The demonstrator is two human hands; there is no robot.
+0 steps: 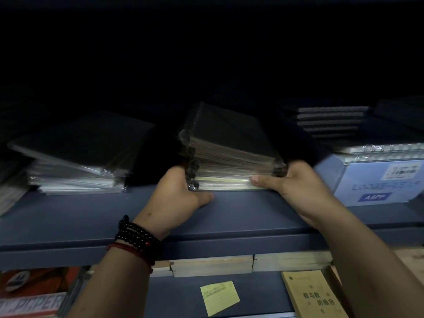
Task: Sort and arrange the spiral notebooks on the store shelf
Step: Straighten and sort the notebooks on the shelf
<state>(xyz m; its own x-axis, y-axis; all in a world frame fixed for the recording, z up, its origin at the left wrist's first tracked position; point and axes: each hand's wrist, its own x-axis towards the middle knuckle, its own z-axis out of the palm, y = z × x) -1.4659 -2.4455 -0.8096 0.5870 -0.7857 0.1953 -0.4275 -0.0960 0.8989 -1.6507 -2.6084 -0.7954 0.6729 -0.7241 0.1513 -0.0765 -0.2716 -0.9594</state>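
Head view:
- Spiral notebooks, central stack (229,152): 1 stack, on the blue shelf (91,216), mid-width, near its front edge. Dark covers, clear plastic wrap, pale page edges facing out, wire coils on the left side. The upper books sit askew. The number of books is too blurred to count.
- Left hand (181,196): 1, fingers curled round the coil side of the stack, thumb lying on the shelf.
- Right hand (298,182): 1, gripping the stack's right end, thumb pressed on the front edge.
- Left stack (80,157): 1, dark-covered, wrapped, top book tilted.
- Right stack (330,120): 1, dark, further back.
- Blue pack (376,180): 1, labelled, to the right.
- Bead bracelet (135,235): 1, black, left wrist.
- Sticky note (219,297): 1, yellow, lower shelf.
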